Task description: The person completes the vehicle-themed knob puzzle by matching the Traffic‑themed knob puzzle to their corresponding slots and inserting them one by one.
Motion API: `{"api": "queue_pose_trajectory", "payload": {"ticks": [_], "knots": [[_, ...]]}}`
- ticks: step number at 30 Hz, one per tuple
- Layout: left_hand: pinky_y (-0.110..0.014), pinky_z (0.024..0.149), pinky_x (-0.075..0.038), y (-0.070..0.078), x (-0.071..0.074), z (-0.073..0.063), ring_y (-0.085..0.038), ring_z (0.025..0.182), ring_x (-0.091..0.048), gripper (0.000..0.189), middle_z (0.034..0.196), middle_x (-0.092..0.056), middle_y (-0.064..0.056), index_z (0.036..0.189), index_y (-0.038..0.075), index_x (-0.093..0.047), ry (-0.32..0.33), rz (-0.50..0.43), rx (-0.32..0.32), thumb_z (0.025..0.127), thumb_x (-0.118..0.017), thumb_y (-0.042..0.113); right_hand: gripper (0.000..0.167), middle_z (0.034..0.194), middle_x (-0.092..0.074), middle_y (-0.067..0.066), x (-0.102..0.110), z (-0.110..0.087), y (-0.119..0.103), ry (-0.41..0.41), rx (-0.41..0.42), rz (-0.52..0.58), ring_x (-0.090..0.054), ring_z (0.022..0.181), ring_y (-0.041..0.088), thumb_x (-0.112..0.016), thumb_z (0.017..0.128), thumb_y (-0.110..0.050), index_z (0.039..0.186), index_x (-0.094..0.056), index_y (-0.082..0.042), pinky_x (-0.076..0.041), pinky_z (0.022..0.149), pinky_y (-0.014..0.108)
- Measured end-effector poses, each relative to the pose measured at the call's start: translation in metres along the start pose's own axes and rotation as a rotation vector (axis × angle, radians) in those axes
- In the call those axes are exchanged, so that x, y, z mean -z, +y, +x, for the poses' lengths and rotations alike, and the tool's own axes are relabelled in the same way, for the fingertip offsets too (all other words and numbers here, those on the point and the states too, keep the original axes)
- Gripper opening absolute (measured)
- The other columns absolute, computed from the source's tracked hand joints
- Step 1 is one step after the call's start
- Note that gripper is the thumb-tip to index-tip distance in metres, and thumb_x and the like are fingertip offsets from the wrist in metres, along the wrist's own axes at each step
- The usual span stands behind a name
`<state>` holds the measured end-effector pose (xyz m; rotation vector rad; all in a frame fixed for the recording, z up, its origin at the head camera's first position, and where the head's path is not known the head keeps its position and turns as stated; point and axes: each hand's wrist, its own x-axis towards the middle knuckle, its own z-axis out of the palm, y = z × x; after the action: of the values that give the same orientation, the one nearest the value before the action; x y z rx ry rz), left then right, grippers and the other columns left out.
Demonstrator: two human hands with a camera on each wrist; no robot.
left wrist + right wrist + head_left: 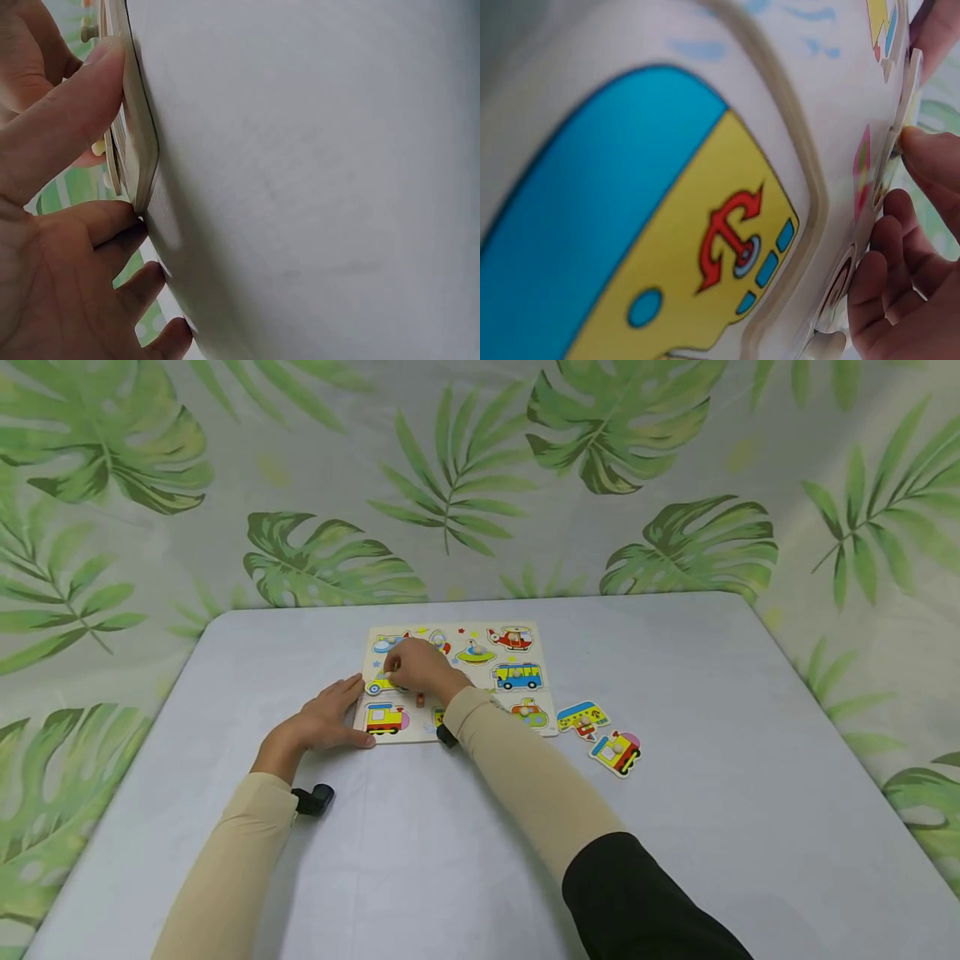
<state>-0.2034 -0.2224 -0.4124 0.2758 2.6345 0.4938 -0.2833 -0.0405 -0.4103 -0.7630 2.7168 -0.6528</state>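
A wooden peg puzzle board with vehicle pictures lies on the table. My left hand rests at its near left corner, fingers spread along the left edge and thumb against the near edge. Over the board's left side, my right hand pinches the yellow car puzzle piece with thumb and fingertips. That piece looks tilted in the right wrist view, and the hand partly hides it. The train picture is just below the car.
Right of the board lie a yellow-and-blue puzzle piece and a train piece, with a small red piece partly covered between them. A helicopter and a blue bus are on the board's right side.
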Motion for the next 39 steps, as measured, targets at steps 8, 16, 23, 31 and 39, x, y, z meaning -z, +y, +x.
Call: {"api": "queue_pose_trajectory", "payload": {"ticks": [8,16,23,31,39], "knots": [[-0.069,0.12,-0.014,0.002,0.002,0.0,-0.046,0.153,-0.007,0.106,0.168,-0.009,-0.019,0.159,0.004,-0.014,0.002,0.007,-0.001,0.082,-0.078,0.039,0.016,0.116,-0.072,-0.002,0.001,0.0,0.0,-0.021,-0.051,0.056,-0.06,0.104,0.014,-0.061,0.096,-0.02,0.105,-0.074,-0.017,-0.05,0.096,0.03],[-0.068,0.12,-0.014,0.001,0.0,0.001,-0.045,0.154,-0.006,0.106,0.168,-0.008,-0.018,0.159,0.004,-0.014,-0.003,0.004,0.002,0.082,-0.078,0.039,0.015,0.113,-0.072,-0.002,-0.002,0.001,0.004,-0.013,-0.051,0.059,-0.059,0.102,0.014,-0.063,0.095,-0.021,0.103,-0.074,-0.017,-0.049,0.098,0.03],[-0.068,0.121,-0.014,0.002,-0.002,0.002,-0.045,0.154,-0.006,0.106,0.168,-0.008,-0.018,0.159,0.005,-0.014,-0.006,0.012,0.016,0.082,-0.077,0.039,0.014,0.109,-0.071,-0.004,-0.005,0.002,0.005,-0.024,-0.056,0.04,-0.057,0.099,0.013,-0.062,0.096,-0.022,0.103,-0.074,-0.019,-0.048,0.094,0.029],[-0.067,0.121,-0.014,0.002,0.002,0.0,-0.046,0.153,-0.007,0.106,0.167,-0.009,-0.02,0.158,0.001,-0.014,-0.005,0.003,-0.009,0.082,-0.078,0.037,0.014,0.11,-0.069,-0.004,-0.004,0.001,-0.001,-0.007,-0.069,-0.002,-0.056,0.096,0.014,-0.06,0.096,-0.02,0.103,-0.072,-0.019,-0.047,0.084,0.027],[-0.07,0.119,-0.014,0.003,0.002,0.0,-0.047,0.153,-0.007,0.106,0.167,-0.01,-0.021,0.158,0.002,-0.016,-0.003,-0.005,-0.004,0.081,-0.079,0.037,0.015,0.118,-0.068,-0.002,-0.005,-0.001,-0.005,0.004,-0.091,-0.027,-0.058,0.105,0.017,-0.058,0.096,-0.017,0.104,-0.07,-0.018,-0.049,0.092,0.03]]}}
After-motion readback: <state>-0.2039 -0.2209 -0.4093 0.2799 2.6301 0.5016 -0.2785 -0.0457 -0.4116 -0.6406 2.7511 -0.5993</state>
